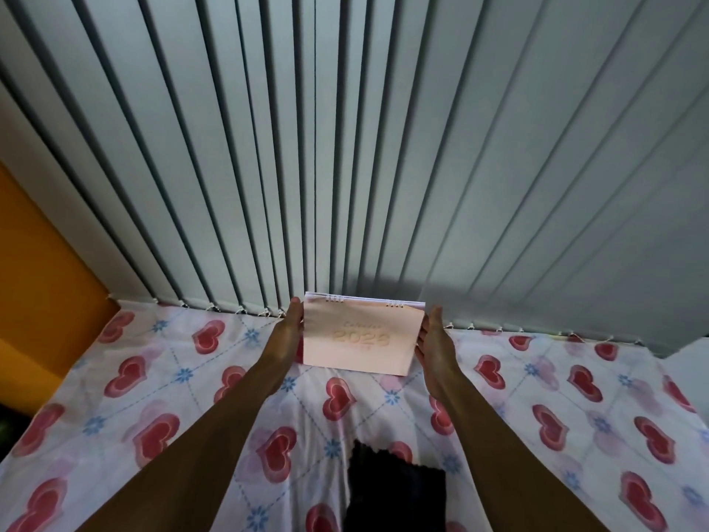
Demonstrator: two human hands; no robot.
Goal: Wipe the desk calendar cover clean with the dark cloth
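Tall vertical blinds (345, 147), pale grey-green slats hanging in flat strips, fill the wall ahead of me, their bottom weights strung on a thin chain along the far edge of the surface. Below them lies a thin, wrinkled sheet (537, 397), white cotton printed with red and pink hearts, small blue flowers and dashed diagonal lines. To my left a smooth orange panel (42, 286) stands at the corner. Close to me, well apart from my hands, the dark cloth (395, 489) lies flat on the sheet, black, soft-looking, with a ragged upper edge. At the far side, just in front of the blinds, the desk calendar (362, 337) stands upright, a pale pink card rectangle with two short wire coils along its top and faint embossed year numerals on the cover; its base meets the sheet. Both my bare forearms reach straight out. My left hand (286, 334) presses its flat palm against the calendar's left edge, fingers extended upward, and my right hand (433, 345) does the same on the right edge, so I am holding the calendar between two open palms.
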